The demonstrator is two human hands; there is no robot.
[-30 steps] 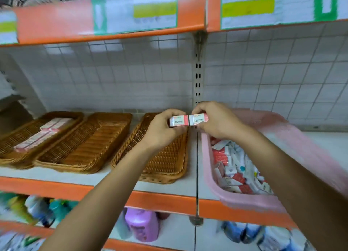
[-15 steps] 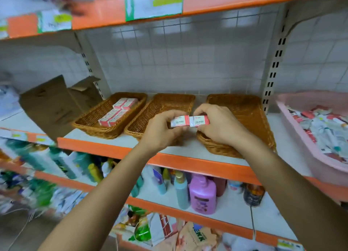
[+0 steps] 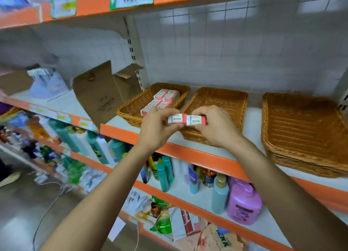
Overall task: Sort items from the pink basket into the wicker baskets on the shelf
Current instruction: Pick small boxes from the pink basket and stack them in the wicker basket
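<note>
A person's left hand (image 3: pixel 156 132) and right hand (image 3: pixel 216 128) each pinch a small red-and-white 2B box, the left box (image 3: pixel 177 119) and right box (image 3: pixel 196 120) touching end to end before the wicker baskets (image 3: pixel 222 103). The leftmost basket (image 3: pixel 130 116) holds matching boxes (image 3: pixel 165 98) on the orange-edged shelf (image 3: pixel 253 130), backed by white tiles (image 3: pixel 226 52).

Cardboard box (image 3: pixel 101 92) on shelf — purple bottle (image 3: pixel 243 203) one level below.

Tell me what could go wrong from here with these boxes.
1. The left hand pinches one box and the right hand the other box, fingertips only, in mid-air; either might slip and fall.
2. Matching boxes lie in the left basket, yet the hands are before the middle basket; a wrong drop seems possible.
</note>
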